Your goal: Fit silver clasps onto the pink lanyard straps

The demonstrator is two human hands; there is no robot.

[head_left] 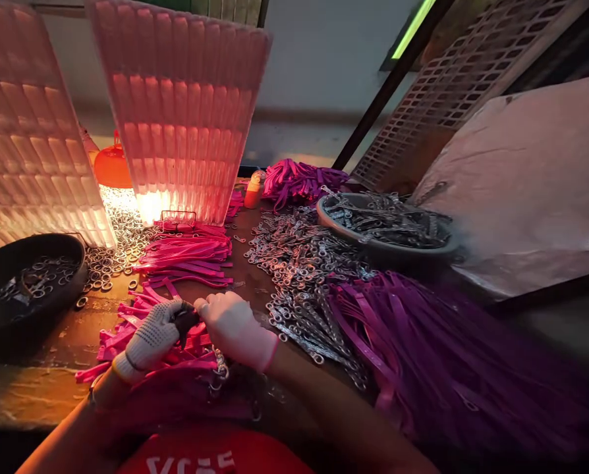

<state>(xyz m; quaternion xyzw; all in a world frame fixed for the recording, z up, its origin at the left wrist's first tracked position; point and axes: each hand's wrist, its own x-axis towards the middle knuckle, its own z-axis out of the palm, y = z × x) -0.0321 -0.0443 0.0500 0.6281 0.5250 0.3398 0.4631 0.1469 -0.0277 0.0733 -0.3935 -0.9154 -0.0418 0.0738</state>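
My left hand (151, 336), in a dotted knit glove with dark-covered fingertips, is closed above a pile of pink straps (193, 253). Its fingertips meet those of my right hand (235, 326), which wears a plain white glove and is also closed. What they pinch between them is hidden by the fingers. Just below my right wrist hangs a short length of metal chain (219, 368), over a pink strap in front of my body; whether either hand holds it I cannot tell.
Metal chains (299, 257) lie heaped beside a filled basin (393, 243). Purple straps (398, 342) spread at the right. Metal rings (121, 227) lie around an orange lamp (112, 166), behind two ribbed panels (180, 99). A black bowl (74, 263) stands at left.
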